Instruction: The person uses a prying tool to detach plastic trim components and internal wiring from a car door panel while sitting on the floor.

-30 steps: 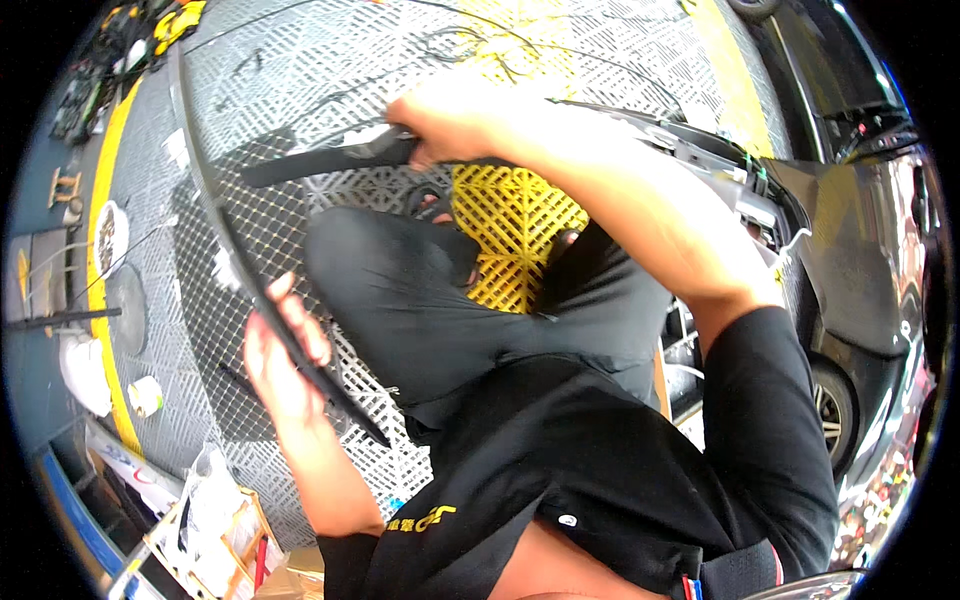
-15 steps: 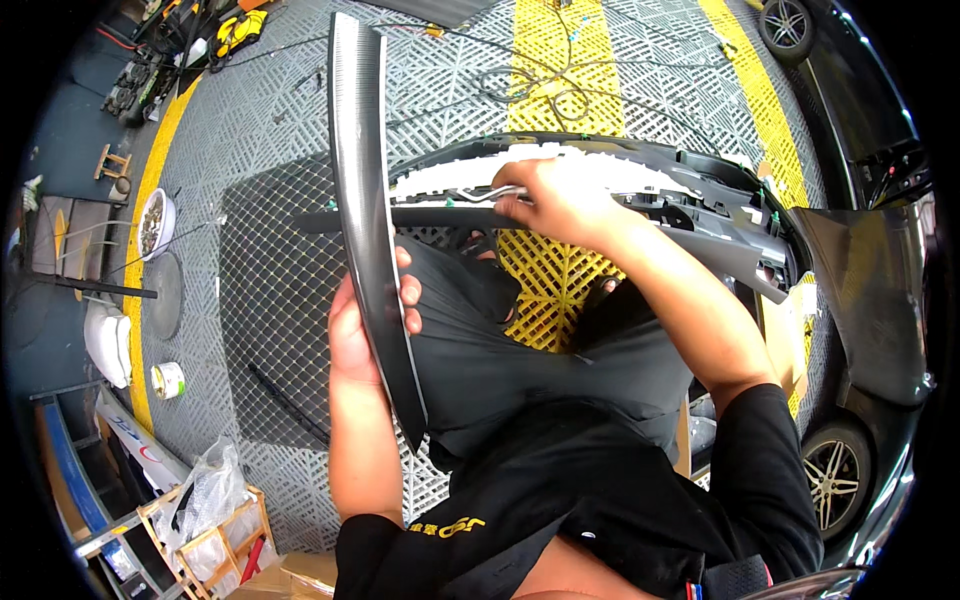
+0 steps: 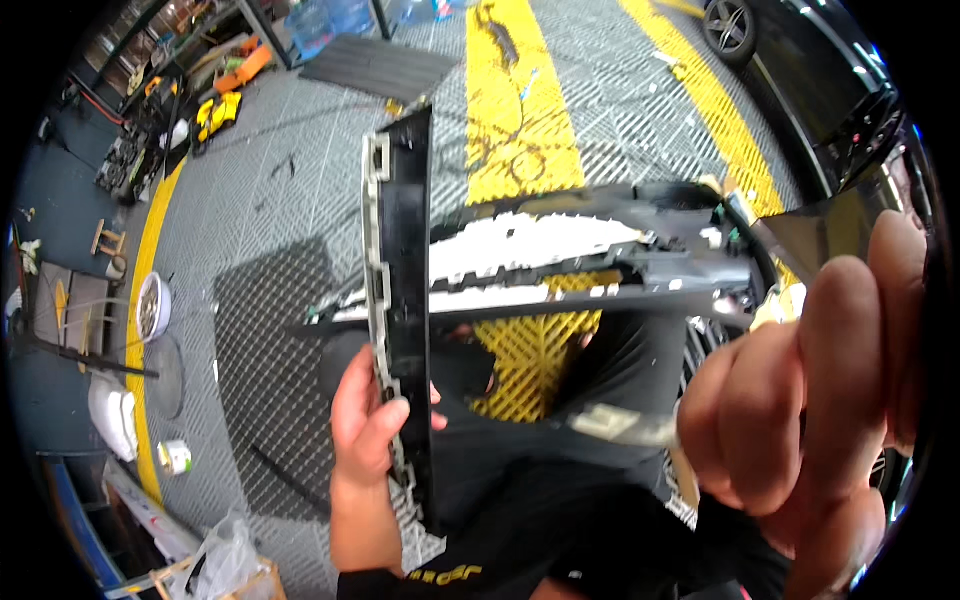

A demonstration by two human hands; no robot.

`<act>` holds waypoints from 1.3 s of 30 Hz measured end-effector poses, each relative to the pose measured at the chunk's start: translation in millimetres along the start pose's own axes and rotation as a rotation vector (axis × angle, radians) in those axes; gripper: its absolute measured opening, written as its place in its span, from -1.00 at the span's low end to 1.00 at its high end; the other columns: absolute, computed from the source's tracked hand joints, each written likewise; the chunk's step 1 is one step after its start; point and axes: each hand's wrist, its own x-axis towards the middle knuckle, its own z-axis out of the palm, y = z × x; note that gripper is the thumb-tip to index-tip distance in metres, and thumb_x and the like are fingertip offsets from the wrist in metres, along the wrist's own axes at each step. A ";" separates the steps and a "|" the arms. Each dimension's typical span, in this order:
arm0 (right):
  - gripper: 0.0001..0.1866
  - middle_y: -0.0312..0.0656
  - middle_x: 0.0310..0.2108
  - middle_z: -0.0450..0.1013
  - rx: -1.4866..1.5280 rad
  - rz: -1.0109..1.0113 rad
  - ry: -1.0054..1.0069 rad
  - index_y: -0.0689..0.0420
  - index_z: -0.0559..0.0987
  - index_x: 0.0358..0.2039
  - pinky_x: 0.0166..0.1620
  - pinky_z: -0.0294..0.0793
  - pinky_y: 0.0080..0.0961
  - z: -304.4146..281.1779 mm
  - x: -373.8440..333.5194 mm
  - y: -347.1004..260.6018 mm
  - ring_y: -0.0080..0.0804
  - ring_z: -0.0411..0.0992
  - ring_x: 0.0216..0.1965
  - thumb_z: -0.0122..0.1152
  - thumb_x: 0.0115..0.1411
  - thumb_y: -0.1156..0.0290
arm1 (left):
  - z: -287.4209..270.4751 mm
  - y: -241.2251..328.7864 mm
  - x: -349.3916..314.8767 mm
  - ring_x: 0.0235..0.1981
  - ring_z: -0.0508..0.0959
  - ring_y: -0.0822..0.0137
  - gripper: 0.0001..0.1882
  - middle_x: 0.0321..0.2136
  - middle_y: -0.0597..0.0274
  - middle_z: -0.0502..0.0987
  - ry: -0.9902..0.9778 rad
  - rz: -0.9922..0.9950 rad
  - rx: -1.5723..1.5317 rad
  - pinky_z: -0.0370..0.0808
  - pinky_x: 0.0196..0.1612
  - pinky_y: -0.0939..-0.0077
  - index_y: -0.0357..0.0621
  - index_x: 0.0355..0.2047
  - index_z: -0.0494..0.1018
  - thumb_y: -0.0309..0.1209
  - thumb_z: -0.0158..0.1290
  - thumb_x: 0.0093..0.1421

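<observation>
The black trim strip is leaving open floor tiles past its left edge at ten and overlapping the bumper toward three. The left hand is wrapping its grip around the strip's lower part; the long axis is pointing to twelve. At four, the right hand is showing curled fingers; I cannot tell whether it is holding anything.

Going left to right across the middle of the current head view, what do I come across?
White tub → dark mesh mat → long black trim piece, held upright in the picture by the left hand → yellow floor tiles between the legs → right hand, large in view.
</observation>
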 end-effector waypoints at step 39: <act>-0.82 -0.07 -0.39 0.48 -0.671 -0.391 -0.309 0.28 0.51 -0.13 -0.32 0.45 -0.41 89.3 50.0 20.7 -0.14 0.49 -0.43 0.15 0.38 0.41 | 94.4 99.2 11.6 -0.48 0.64 0.25 -0.03 -0.17 -0.10 0.52 0.036 0.732 0.123 0.65 -0.37 0.41 -0.39 0.31 0.09 0.26 -0.01 0.26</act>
